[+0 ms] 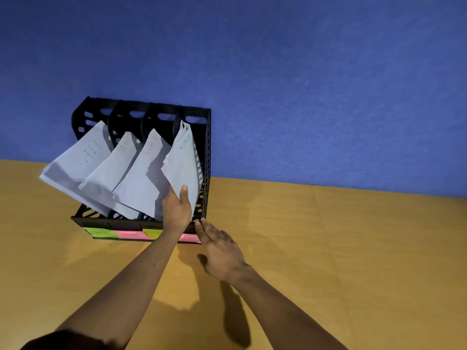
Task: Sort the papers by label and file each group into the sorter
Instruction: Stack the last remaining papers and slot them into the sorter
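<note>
A black plastic sorter (206, 147) with several slots stands on the wooden table against the blue wall. White paper groups lean out of its slots: the leftmost (75, 162), a second (111, 170), a third (144, 178). My left hand (177, 210) grips the lower edge of the rightmost paper group (183, 162), which sits in the rightmost slot. My right hand (219, 251) lies flat with fingers apart, its fingertips touching the sorter's front right corner. Green (101, 233), pink (131, 234) and yellow (153, 233) sticky labels line the sorter's front.
The wooden table (328, 248) stretches to the right and in front of the sorter. A blue wall (278, 84) rises right behind the sorter. My two forearms reach in from the bottom of the view.
</note>
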### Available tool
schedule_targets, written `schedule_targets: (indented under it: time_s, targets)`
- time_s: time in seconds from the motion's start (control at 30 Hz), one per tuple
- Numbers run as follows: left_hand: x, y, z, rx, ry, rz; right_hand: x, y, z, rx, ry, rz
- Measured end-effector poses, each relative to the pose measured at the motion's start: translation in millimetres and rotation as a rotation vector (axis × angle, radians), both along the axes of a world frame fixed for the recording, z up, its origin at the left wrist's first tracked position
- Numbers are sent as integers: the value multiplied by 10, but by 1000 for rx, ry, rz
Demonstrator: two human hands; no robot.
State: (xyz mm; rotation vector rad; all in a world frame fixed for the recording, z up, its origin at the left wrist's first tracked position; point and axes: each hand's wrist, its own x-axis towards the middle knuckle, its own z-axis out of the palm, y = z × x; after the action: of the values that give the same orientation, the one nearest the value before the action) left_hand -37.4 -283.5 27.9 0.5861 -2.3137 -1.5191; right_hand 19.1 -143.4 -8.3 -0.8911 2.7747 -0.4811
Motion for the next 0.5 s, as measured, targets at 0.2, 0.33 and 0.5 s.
schedule_targets:
  time_s: [0.2, 0.33, 0.5]
  targets:
    - [107, -88, -112, -37, 10, 69, -20, 22, 38, 12, -36, -6]
    - [193, -110, -173, -38, 10, 35, 9, 19, 27, 7, -56, -4]
    - [380, 42, -82, 10, 166, 99, 15, 101, -7, -34, -102, -7]
